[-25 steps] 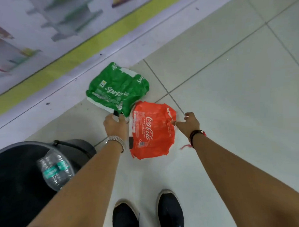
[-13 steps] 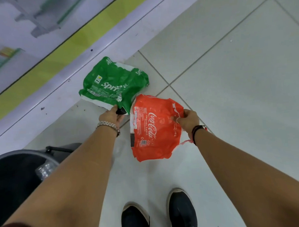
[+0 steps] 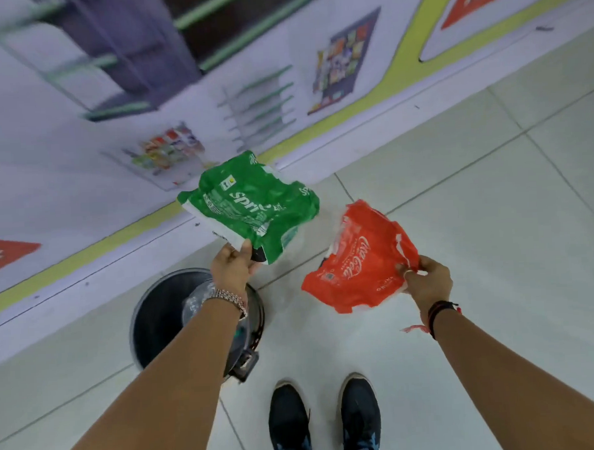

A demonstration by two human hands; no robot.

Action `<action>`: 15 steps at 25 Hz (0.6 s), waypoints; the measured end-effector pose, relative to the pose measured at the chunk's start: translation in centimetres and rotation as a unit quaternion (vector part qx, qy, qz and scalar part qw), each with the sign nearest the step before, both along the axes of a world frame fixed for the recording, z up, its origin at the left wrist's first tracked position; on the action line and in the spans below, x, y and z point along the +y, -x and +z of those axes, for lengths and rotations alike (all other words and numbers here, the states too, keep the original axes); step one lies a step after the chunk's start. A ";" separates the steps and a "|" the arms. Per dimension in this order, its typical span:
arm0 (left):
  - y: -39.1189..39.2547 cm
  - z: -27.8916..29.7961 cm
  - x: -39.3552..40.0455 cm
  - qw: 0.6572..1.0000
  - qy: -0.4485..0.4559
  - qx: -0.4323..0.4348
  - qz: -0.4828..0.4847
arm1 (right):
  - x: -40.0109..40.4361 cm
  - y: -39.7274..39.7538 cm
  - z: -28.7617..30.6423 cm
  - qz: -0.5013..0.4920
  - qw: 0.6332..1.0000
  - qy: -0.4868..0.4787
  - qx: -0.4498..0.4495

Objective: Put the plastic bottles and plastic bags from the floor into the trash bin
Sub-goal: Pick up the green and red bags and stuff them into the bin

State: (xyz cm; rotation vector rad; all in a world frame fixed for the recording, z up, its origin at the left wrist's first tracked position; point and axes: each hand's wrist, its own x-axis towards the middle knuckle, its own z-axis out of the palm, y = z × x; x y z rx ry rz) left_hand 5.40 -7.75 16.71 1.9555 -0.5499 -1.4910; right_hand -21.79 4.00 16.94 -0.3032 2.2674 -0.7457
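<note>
My left hand point(image 3: 232, 269) pinches the near corner of a green Sprite plastic bag point(image 3: 254, 206), held up in the air above the floor. My right hand point(image 3: 427, 282) grips the right edge of a red Coca-Cola plastic bag point(image 3: 355, 268), also lifted off the tiles. The black round trash bin point(image 3: 150, 319) stands on the floor below my left forearm, which hides part of its opening. A clear plastic bottle point(image 3: 195, 302) lies inside it, partly hidden by my wrist.
A wall point(image 3: 82, 173) with printed shelf graphics and a yellow-green stripe runs along the far side of the white tiled floor point(image 3: 492, 216). My two dark shoes point(image 3: 324, 424) stand at the bottom, just right of the bin.
Both bags were lifted off the floor, one in each hand. The view rose as I stood up, and the bin now sits under my left arm.
</note>
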 end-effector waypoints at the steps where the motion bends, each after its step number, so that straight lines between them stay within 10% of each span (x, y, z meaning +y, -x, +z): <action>1: -2.0 1.4 0.3 1.000 0.000 -0.006 0.004 | -0.2 -0.8 1.3 0.001 1.000 0.003 0.004; 7: -14.6 8.5 4.1 0.995 0.007 -0.058 0.078 | -4.5 -9.0 7.9 0.036 0.994 0.074 0.076; 15: -19.1 6.6 11.7 0.953 -0.042 -0.269 -0.133 | -8.0 -18.7 7.4 0.090 0.978 0.154 0.103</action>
